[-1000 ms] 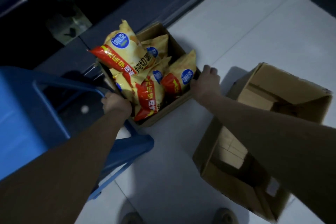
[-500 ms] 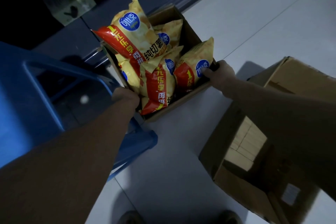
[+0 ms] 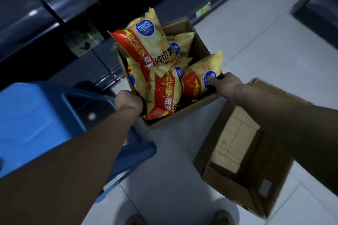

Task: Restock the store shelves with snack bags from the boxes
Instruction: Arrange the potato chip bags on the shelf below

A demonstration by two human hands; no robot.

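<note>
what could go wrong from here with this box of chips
1. The top bag sits heaped above the rim of the snack box; tilting could spill it.
2. The left hand and right hand grip only the rim, so the cardboard may buckle.
3. The blue stool and second box crowd the floor near the shoes: a trip risk.

Glossy, crinkled plastic film on the snack bags (image 3: 146,42). Matt brown cardboard, dull and slightly rough, for the far box (image 3: 199,45) and the near right box (image 3: 228,184). Smooth moulded blue plastic on the stool (image 3: 36,115) at left. Smooth pale tile on the floor (image 3: 256,51). Dark, faintly shiny metal along the shelf (image 3: 45,11).
</note>
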